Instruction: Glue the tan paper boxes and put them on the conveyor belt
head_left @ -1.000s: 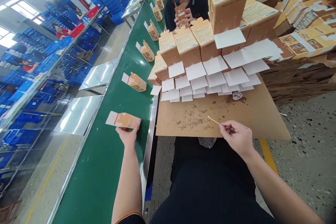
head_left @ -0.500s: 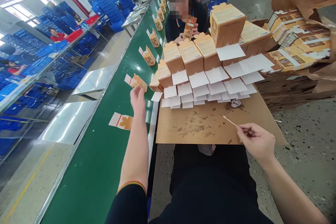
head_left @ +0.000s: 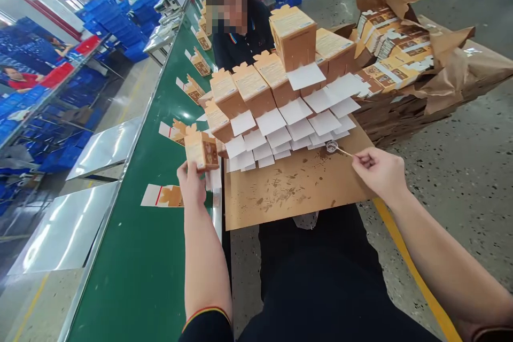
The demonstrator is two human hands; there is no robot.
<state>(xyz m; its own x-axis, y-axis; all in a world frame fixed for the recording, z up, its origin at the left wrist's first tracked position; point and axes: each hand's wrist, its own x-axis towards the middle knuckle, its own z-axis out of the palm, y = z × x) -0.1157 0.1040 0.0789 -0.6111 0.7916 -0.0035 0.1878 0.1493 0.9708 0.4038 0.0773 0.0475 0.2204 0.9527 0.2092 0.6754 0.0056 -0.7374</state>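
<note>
My left hand (head_left: 193,186) is closed around a small brown cardboard box (head_left: 195,150) with a scalloped top and a white flap hanging below it. The box is off the surface, at the border of the green belt (head_left: 132,256) and the cardboard sheet (head_left: 320,181). In my right hand (head_left: 380,172) a thin cotton swab (head_left: 344,153) is pinched. Its far end is at a small transparent dish (head_left: 332,146) on the sheet; whether it touches liquid I cannot tell. Stacked boxes (head_left: 250,88) with white flaps jutting toward me stand behind the dish.
On the belt, a flat box (head_left: 170,196) lies left of my hand, and more boxes (head_left: 190,88) stand in a line farther up. A co-worker (head_left: 260,37) sits behind the stack. At the right, an open carton (head_left: 433,99) holds bundled flat boxes. Dark wet spots mark the sheet.
My left hand has lifted a box from the belt and brought it toward the stack. My right hand has moved forward, bringing the swab's tip to the dish. The view has turned right.
</note>
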